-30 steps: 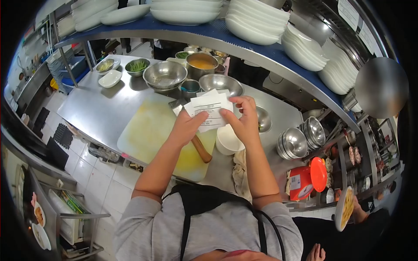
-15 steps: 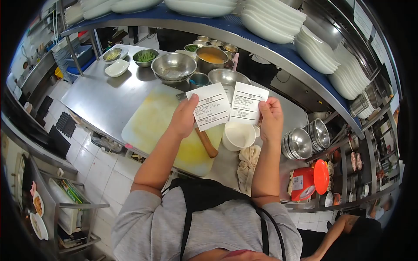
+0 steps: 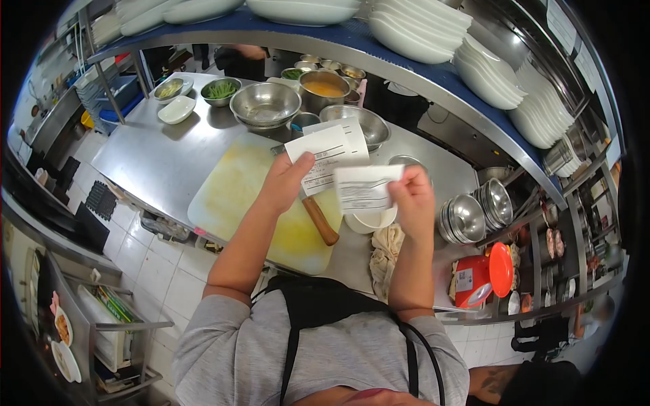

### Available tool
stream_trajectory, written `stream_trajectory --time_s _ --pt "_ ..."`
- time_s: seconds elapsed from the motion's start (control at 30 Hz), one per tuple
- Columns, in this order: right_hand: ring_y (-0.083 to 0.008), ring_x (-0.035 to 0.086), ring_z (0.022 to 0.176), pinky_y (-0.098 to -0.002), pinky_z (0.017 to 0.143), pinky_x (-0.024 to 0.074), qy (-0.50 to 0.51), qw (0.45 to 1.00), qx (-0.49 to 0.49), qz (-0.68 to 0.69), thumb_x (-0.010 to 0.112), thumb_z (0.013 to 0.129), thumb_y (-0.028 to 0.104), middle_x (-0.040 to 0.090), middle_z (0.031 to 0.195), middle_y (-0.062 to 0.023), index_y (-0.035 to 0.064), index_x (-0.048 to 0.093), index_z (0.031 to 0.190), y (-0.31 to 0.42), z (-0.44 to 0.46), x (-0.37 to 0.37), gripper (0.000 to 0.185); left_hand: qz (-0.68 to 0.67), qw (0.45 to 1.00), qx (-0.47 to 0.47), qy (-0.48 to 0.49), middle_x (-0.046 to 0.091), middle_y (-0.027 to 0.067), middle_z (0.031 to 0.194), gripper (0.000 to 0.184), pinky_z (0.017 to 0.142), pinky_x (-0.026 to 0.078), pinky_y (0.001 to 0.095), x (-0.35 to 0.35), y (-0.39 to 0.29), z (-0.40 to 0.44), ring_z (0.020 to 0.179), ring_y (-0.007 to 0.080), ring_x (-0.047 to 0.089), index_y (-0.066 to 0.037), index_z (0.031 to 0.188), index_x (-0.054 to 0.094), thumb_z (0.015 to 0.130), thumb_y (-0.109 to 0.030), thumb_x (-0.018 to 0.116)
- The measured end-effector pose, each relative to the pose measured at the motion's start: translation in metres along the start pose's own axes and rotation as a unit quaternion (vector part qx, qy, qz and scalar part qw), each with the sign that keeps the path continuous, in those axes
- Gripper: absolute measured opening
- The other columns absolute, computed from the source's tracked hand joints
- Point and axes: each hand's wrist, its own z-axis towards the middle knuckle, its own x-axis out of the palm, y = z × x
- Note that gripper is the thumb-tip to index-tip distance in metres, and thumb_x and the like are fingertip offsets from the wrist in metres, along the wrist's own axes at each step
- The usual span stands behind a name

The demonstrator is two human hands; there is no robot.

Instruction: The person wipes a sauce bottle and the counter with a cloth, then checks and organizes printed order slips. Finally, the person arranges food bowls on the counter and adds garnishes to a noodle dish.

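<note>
Printed paper slips are pinched in my left hand, fanned out above the cutting board. A single slip, blurred by motion, hangs from my right hand, over a white tub. Beneath the slips, a wooden handle lies on the yellow-stained cutting board; the papers hide much of what it belongs to. A crumpled cloth is on the counter below the tub.
Metal bowls, a pot of orange liquid and green vegetables stand along the counter's back. White plates fill the shelf above. Nested bowls and a red scale are at right. Other people are partly visible.
My hands first drew the slips apart. Since then the right hand's slip has come lower and nearer the left hand's papers. The person at lower right no longer shows the plate of food.
</note>
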Motion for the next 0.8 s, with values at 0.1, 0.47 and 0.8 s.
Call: stream_trajectory --time_s 0.1,0.47,0.8 --pt "-0.0030 0.045 0.060 -0.0175 0.054 0.0384 -0.031 0.996 0.018 -0.076 0.055 0.077 0.005 0.051 0.068 0.0013 0.0033 0.046 0.078 -0.004 -0.006 0.026 0.009 0.014 1.000 0.009 0.016 0.054 0.0065 0.099 0.032 0.076 0.041 0.0264 -0.001 0.004 0.000 0.088 0.0130 0.051 0.002 0.106 0.047 0.086 -0.022 0.042" --pt "-0.0064 0.048 0.065 -0.0192 0.060 0.0386 -0.142 0.962 -0.114 -0.202 0.057 0.073 0.007 0.053 0.068 -0.0013 -0.0004 0.051 0.082 -0.003 0.003 0.050 0.013 -0.038 0.997 0.012 0.065 0.053 0.0065 0.100 0.030 0.078 0.040 0.0275 0.000 0.020 -0.011 0.090 0.0141 0.050 0.000 0.108 0.044 0.080 -0.008 0.047" --pt "-0.0075 0.053 0.067 -0.0194 0.064 0.0423 -0.157 0.982 0.090 0.058 0.050 0.080 0.005 0.058 0.077 -0.0063 -0.0020 0.051 0.085 -0.007 0.002 0.026 0.009 -0.208 0.978 0.034 -0.005 0.047 0.0157 0.110 0.038 0.085 0.039 0.0413 -0.047 -0.012 0.002 0.099 0.0262 0.049 -0.002 0.119 0.032 0.084 -0.013 0.038"
